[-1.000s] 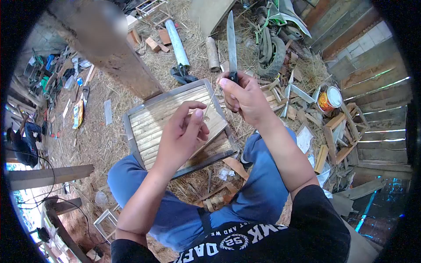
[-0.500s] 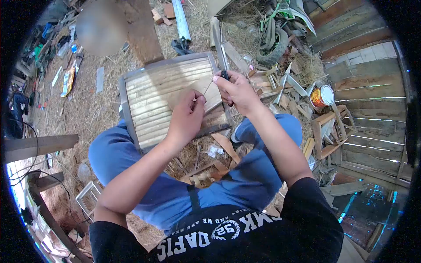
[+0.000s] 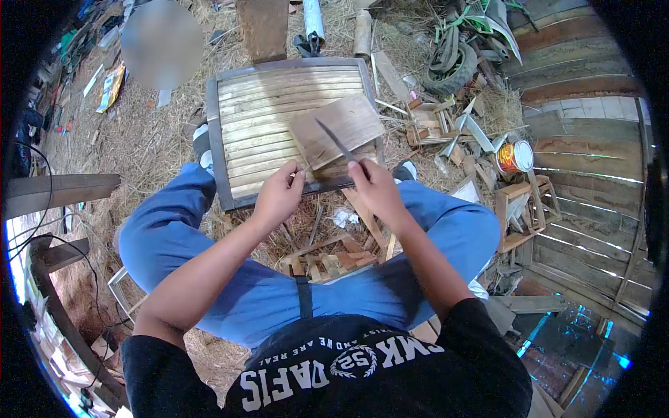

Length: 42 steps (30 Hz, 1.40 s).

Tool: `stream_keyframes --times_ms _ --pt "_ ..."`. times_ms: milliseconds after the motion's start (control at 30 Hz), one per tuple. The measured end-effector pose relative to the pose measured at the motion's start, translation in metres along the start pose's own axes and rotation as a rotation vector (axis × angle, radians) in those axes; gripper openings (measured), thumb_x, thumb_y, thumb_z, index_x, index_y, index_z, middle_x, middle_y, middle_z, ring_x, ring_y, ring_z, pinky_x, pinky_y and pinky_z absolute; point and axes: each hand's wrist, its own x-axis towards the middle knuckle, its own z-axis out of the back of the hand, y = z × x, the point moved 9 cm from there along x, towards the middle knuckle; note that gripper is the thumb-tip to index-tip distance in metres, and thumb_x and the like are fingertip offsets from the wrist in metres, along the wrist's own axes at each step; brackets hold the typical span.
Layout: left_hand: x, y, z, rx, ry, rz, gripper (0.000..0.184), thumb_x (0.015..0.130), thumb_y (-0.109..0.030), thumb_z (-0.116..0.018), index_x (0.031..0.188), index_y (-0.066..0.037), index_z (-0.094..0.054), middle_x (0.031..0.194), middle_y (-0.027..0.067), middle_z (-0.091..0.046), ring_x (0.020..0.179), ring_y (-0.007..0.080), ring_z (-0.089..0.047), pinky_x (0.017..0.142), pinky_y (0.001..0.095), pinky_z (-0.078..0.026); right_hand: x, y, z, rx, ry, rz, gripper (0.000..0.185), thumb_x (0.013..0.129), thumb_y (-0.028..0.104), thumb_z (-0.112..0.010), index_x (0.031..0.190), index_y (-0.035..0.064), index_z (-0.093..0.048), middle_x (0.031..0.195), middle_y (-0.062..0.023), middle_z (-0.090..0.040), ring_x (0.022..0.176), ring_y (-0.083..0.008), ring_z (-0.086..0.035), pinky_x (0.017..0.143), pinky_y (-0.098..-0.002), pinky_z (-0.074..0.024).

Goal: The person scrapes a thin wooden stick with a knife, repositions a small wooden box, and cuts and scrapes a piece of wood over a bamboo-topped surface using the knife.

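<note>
In my right hand (image 3: 376, 188) is a knife (image 3: 336, 141), its dark blade pointing up and to the left above a flat wooden board (image 3: 341, 125). The fingers of my left hand (image 3: 280, 195) are pinched together on a thin stick (image 3: 305, 169), of which only a small tip shows near the board's lower left corner. That board lies at a slant on a low slatted bamboo table (image 3: 254, 132) with a dark frame. Both hands are close to the table's near edge, a short way apart.
Wood offcuts (image 3: 352, 258) lie on the straw-covered ground between my legs. To the right are a paint can (image 3: 514, 156), a wooden frame (image 3: 512, 240) and a tyre (image 3: 453, 76). A thick wooden post (image 3: 263, 31) stands beyond the table.
Both hands have come down nearer to me and the knife has swung to point over the board. The view has shifted, so the table appears farther right and higher.
</note>
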Motion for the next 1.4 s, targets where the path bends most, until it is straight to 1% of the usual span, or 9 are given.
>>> stream_keyframes --times_ms 33,167,433,667,767,933,1033,1133,1400 --pt "0.002 0.003 -0.002 0.016 0.027 0.011 0.021 0.102 -0.025 -0.058 0.107 -0.005 -0.063 0.074 0.0185 -0.065 0.062 0.0306 -0.060 0.062 0.0429 -0.047 -0.003 -0.003 -0.008 -0.054 0.028 -0.031 0.045 0.103 0.045 -0.054 0.098 0.0017 -0.065 0.085 -0.0253 -0.068 0.084 -0.0478 -0.066 0.072 -0.0538 -0.0497" --pt "0.009 -0.008 0.002 -0.013 -0.018 -0.088 0.022 0.101 -0.025 -0.059 0.105 -0.005 -0.066 0.071 0.0183 -0.064 0.060 0.0301 -0.059 0.061 0.0435 -0.046 -0.011 0.017 -0.021 -0.328 -0.044 0.075 0.046 0.102 0.048 -0.052 0.096 0.0035 -0.063 0.086 -0.0241 -0.070 0.081 -0.0478 -0.068 0.072 -0.0573 -0.0520" --pt "0.019 -0.021 0.002 0.099 -0.056 -0.157 0.023 0.097 -0.025 -0.062 0.103 -0.004 -0.069 0.074 0.0243 -0.066 0.069 0.0421 -0.065 0.065 0.0497 -0.050 -0.003 0.027 -0.032 -0.450 -0.091 0.119 0.042 0.100 0.044 -0.055 0.091 0.0042 -0.063 0.079 -0.0232 -0.070 0.074 -0.0443 -0.069 0.067 -0.0563 -0.0535" --pt "0.015 -0.025 0.004 0.096 -0.113 -0.166 0.023 0.097 -0.026 -0.063 0.103 -0.005 -0.070 0.077 0.0225 -0.068 0.071 0.0412 -0.067 0.067 0.0496 -0.052 -0.002 0.026 -0.025 -0.461 -0.109 0.050 0.044 0.100 0.044 -0.056 0.083 0.0042 -0.065 0.075 -0.0225 -0.069 0.071 -0.0442 -0.069 0.066 -0.0559 -0.0544" --pt "0.013 -0.026 0.005 0.146 -0.107 -0.138 0.024 0.097 -0.026 -0.063 0.108 -0.005 -0.069 0.076 0.0212 -0.067 0.066 0.0360 -0.064 0.064 0.0452 -0.050 -0.002 0.025 -0.022 -0.491 -0.123 0.040 0.045 0.100 0.045 -0.056 0.082 0.0044 -0.066 0.074 -0.0224 -0.069 0.071 -0.0443 -0.069 0.066 -0.0553 -0.0545" --pt "0.014 -0.026 0.005 0.191 -0.111 -0.123 0.025 0.097 -0.027 -0.063 0.106 -0.005 -0.069 0.076 0.0230 -0.067 0.068 0.0399 -0.065 0.065 0.0483 -0.049 -0.002 0.026 -0.019 -0.522 -0.147 0.089 0.047 0.099 0.048 -0.055 0.082 0.0058 -0.066 0.074 -0.0213 -0.069 0.071 -0.0439 -0.069 0.066 -0.0550 -0.0539" --pt "0.014 -0.026 0.004 0.196 -0.126 -0.119 0.024 0.097 -0.027 -0.063 0.106 -0.005 -0.069 0.079 0.0231 -0.068 0.069 0.0403 -0.066 0.066 0.0487 -0.050 0.000 0.014 -0.012 -0.446 -0.166 -0.034 0.046 0.099 0.049 -0.056 0.082 0.0072 -0.066 0.073 -0.0197 -0.069 0.070 -0.0428 -0.069 0.065 -0.0548 -0.0536" --pt "0.012 -0.030 0.004 0.163 -0.129 -0.124 0.019 0.096 -0.025 -0.062 0.101 -0.008 -0.068 0.084 0.0234 -0.069 0.079 0.0445 -0.068 0.070 0.0530 -0.052 -0.003 0.021 -0.023 -0.487 -0.111 0.077 0.045 0.098 0.049 -0.057 0.081 0.0076 -0.066 0.073 -0.0185 -0.070 0.071 -0.0418 -0.069 0.064 -0.0537 -0.0538" --pt "0.004 -0.041 0.003 0.313 -0.206 -0.215 0.015 0.097 -0.022 -0.059 0.100 -0.009 -0.065 0.082 0.0230 -0.069 0.076 0.0461 -0.067 0.067 0.0581 -0.050 -0.003 0.009 -0.013 -0.473 -0.138 0.009 0.046 0.098 0.049 -0.058 0.080 0.0070 -0.067 0.073 -0.0200 -0.069 0.068 -0.0433 -0.068 0.064 -0.0549 -0.0536"
